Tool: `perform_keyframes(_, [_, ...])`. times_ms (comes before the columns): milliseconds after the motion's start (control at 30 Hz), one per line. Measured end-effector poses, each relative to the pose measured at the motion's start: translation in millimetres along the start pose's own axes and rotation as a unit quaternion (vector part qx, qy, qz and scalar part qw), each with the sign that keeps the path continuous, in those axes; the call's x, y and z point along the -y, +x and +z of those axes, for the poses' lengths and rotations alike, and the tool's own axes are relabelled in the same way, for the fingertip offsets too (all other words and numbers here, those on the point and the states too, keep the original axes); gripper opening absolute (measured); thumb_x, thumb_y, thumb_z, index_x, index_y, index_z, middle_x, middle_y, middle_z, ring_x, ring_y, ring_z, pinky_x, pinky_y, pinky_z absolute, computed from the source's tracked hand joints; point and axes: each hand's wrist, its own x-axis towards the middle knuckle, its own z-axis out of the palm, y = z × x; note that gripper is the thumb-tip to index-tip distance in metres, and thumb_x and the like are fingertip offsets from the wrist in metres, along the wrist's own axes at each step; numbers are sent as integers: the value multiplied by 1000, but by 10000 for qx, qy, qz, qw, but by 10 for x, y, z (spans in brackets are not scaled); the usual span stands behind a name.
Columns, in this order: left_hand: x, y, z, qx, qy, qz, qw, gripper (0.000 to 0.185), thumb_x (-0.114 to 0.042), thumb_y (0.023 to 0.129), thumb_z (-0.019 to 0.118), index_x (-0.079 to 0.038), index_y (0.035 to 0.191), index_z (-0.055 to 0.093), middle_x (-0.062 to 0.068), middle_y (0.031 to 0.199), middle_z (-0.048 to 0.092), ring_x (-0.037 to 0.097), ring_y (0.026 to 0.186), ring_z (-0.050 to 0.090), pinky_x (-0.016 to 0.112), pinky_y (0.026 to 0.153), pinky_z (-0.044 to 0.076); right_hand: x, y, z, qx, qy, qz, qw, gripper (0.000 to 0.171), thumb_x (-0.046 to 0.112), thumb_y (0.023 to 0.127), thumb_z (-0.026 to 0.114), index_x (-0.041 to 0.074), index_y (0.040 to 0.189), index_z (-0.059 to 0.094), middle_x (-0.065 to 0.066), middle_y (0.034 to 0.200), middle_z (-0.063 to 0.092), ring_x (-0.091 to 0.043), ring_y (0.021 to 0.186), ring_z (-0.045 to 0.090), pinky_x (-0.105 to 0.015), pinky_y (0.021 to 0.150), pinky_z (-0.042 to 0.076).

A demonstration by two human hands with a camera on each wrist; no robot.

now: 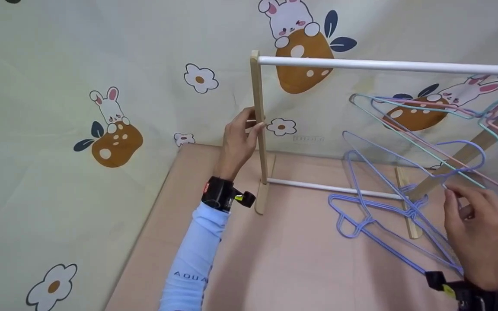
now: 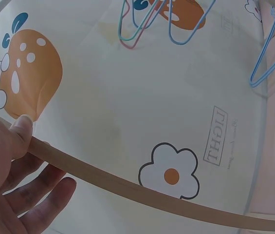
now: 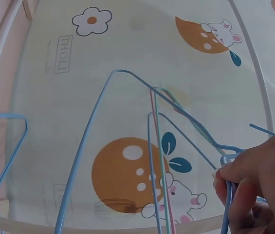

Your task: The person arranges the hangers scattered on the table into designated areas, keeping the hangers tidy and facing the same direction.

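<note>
A small clothes rack stands on the pink tabletop [image 1: 283, 259], with wooden posts and a white top rod [image 1: 383, 65]. My left hand [image 1: 253, 124] grips the left post [image 1: 256, 86]; in the left wrist view the thumb and fingers of the left hand [image 2: 47, 156] wrap round that post [image 2: 137, 189]. My right hand [image 1: 454, 201] pinches the neck of a lilac-blue wire hanger [image 1: 437, 175], held up in front of the rack. The right wrist view shows the right hand [image 3: 225, 178] closed on the blue hanger [image 3: 86, 141].
Several blue wire hangers [image 1: 361, 216] lie in a pile at the rack's foot, over the lower white rod [image 1: 318, 185]. Pink and teal hangers [image 1: 497, 114] hang at the top rod's right end. A cream backdrop with rabbits and flowers [image 1: 115, 125] closes off the left and far sides.
</note>
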Motion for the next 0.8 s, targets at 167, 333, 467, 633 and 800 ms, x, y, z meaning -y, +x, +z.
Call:
perform_keyframes(167, [-4, -2, -2, 39, 17, -34, 10000, 30, -17, 94, 57, -6, 121, 55, 4, 103, 61, 15, 97, 61, 20, 77, 52, 41, 37, -26, 24, -184, 84, 9998, 21, 5, 90, 60, -2, 108, 66, -18, 97, 59, -4, 61, 41, -9, 58, 30])
perform_keyframes(333, [-4, -2, -4, 22, 7, -27, 10000, 29, -15, 94, 57, -6, 121, 55, 4, 103, 60, 15, 96, 60, 20, 77, 52, 82, 72, -39, -18, -307, 86, 9995, 22, 8, 92, 58, -4, 109, 65, -20, 96, 57, -17, 61, 42, -12, 58, 29])
perform_keyframes(467, [-5, -4, -3, 34, -7, -67, 10000, 29, -17, 94, 57, -6, 121, 55, 3, 103, 60, 14, 96, 60, 21, 77, 52, 85, 98, -38, -106, -255, 23, 9996, 22, 9, 93, 56, -5, 108, 65, -21, 95, 56, -20, 62, 42, -13, 58, 28])
perform_keyframes(633, [-5, -3, -2, 66, -14, -67, 10000, 31, -20, 94, 56, -5, 121, 55, 3, 104, 60, 14, 96, 60, 20, 77, 52, 84, 129, -39, -161, -145, -139, 9997, 21, 8, 93, 56, -6, 106, 65, -23, 97, 57, -22, 63, 43, -15, 59, 28])
perform_keyframes(800, [0, 2, 0, 24, -175, -35, 9998, 29, -13, 93, 57, -4, 121, 55, 6, 103, 60, 15, 95, 61, 21, 75, 53, 105, 156, -56, -144, -157, -169, 9996, 23, 9, 95, 53, -7, 107, 64, -24, 97, 56, -24, 64, 42, -18, 60, 28])
